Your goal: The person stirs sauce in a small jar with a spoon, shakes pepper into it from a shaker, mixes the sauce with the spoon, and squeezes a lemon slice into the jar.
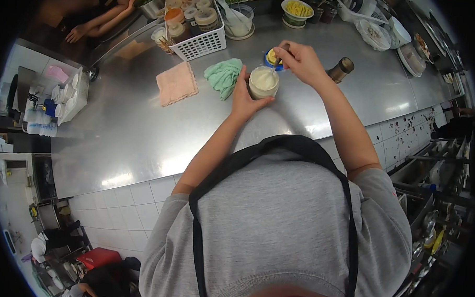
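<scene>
My left hand [244,100] is wrapped around a small jar [256,92] of pale, creamy stuff, standing upright over the steel counter. My right hand [305,62] grips the handle of a spoon [276,65], whose lower end dips into the cream. Just behind the jar, a blue and yellow lid [272,56] lies partly hidden by the spoon and my right fingers. A crumpled green cloth [222,77] sits left of my left hand, with a folded peach cloth [177,84] farther left. Right of my right wrist is a dark pepper-mill-like container [341,70].
A white basket [203,45] of bottles and jars stands at the back, beside a tub [239,28] of white stuff. Farther right are a bowl [298,9] of yellow shreds and a bagged item [373,35]. Another person's arms [103,21] rest at the counter's far left side.
</scene>
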{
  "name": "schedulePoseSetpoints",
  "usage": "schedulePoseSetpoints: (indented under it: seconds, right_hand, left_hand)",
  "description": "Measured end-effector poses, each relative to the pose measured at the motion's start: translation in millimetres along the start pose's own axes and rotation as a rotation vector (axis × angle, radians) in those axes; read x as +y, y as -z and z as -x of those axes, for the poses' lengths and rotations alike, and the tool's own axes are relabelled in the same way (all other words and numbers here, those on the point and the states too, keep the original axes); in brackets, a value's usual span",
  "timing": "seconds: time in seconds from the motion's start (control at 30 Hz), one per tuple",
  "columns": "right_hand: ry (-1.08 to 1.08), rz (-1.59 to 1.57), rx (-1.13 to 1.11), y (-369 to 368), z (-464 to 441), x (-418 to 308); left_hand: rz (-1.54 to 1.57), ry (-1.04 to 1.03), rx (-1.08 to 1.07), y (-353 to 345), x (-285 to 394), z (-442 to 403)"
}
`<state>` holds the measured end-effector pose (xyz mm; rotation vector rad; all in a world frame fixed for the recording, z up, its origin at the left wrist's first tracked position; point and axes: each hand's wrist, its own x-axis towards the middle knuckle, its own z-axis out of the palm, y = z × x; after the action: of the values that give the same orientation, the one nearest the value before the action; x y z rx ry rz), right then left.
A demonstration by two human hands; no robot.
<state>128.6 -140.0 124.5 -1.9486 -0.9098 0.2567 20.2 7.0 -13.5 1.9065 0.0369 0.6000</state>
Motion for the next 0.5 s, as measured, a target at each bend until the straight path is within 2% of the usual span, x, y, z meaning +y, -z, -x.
schedulePoseSetpoints:
  seconds: [0.07,0.13,0.17,0.3,0.37,0.5]
  right_hand:
    - [0.014,-0.015,0.017,-3.7,2.4,1.9]
    - [0.104,0.203,-0.074,-27.0,11.6,15.7]
    - [0.074,0.087,-0.085,-31.0,9.2,13.8]
    - [0.178,0.168,-0.030,0.1,-0.6,-9.2]
    - [0.096,0.091,0.019,11.4,-3.0,-19.2]
    - [0.216,0.120,-0.077,-12.5,-4.2,12.5]
  left_hand:
    - [0.038,0.003,0.005,-1.4,-1.6,-0.4]
    - [0.077,0.005,0.004,-1.8,-3.1,0.5]
    - [0.070,0.015,-0.005,-0.6,-2.8,0.1]
    - [0.026,0.016,0.008,-0.8,1.1,0.4]
    - [0.015,0.014,0.004,-0.8,-0.6,-0.7]
    - [0.048,0.037,-0.019,-0.5,-0.9,0.6]
